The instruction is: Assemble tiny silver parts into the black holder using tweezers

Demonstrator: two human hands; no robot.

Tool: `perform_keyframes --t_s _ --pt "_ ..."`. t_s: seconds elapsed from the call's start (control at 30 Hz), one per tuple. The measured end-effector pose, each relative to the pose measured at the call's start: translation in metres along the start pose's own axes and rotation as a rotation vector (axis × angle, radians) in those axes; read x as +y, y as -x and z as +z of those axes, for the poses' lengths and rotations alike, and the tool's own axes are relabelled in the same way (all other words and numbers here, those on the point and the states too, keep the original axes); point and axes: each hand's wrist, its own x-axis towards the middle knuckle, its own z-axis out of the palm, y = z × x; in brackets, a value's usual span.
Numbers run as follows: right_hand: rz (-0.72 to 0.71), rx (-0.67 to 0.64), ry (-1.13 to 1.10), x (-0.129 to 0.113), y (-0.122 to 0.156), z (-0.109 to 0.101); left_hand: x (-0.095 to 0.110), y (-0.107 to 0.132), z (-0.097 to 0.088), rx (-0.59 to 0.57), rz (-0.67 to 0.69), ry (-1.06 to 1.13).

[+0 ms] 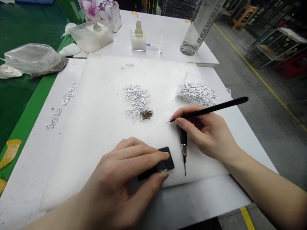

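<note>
My left hand [124, 172] is closed on a small black block [161, 166], pinching it between thumb and fingers on a flat black base [169, 158]. A shiny bit shows at the block's front edge. Black fine-tipped tweezers [211, 109] are pinched in my right hand [206, 131], their point just above the white foam sheet [100, 127]. Under that hand, a small screwdriver [184, 143] with a black handle points toward me; whether the fingers also grip it I cannot tell. Left of the tweezers' tip lie a pile of tiny screws [146, 114] and a heap of small white parts [136, 97].
A clear box of white parts [198, 92] lies behind my right hand. At the back stand a clear tray with a small bottle [138, 30], another plastic tray [90, 38] and a tall water bottle [190, 41]. A plastic bag [33, 59] rests at left.
</note>
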Motion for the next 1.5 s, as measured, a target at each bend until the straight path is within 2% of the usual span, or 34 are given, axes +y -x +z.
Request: perform_keyframes --t_s 0.1,0.23,0.43,0.93,1.03,1.1,1.17,1.27,1.37,1.5 --pt "0.018 0.032 -0.011 0.001 -0.001 -0.001 0.003 -0.003 -0.003 -0.018 0.008 -0.039" --pt "0.022 0.006 -0.011 0.004 -0.002 -0.001 0.004 -0.005 -0.005 -0.019 0.017 -0.060" --pt "0.004 -0.034 -0.007 0.005 -0.002 0.000 0.002 0.001 -0.002 0.009 0.015 -0.003" --pt "0.000 -0.033 0.007 0.004 -0.002 -0.001 0.000 0.001 0.000 0.009 0.006 0.016" --pt "-0.016 0.023 -0.048 -0.001 0.000 -0.002 0.000 0.000 0.001 0.015 0.010 0.012" --pt "-0.049 0.038 -0.171 -0.008 0.004 -0.004 0.001 -0.002 0.000 0.011 0.009 0.006" --pt "-0.117 -0.010 -0.349 -0.014 0.009 -0.007 0.002 -0.004 -0.001 0.008 0.011 0.006" --pt "-0.229 -0.184 -0.555 -0.021 0.016 -0.007 0.003 -0.004 -0.003 -0.007 0.019 0.006" --pt "-0.286 -0.338 -0.566 -0.024 0.020 -0.005 0.004 -0.004 -0.003 -0.004 0.022 0.008" --pt "-0.308 -0.326 -0.500 -0.022 0.020 -0.002 0.006 -0.004 -0.002 0.002 0.025 -0.008"
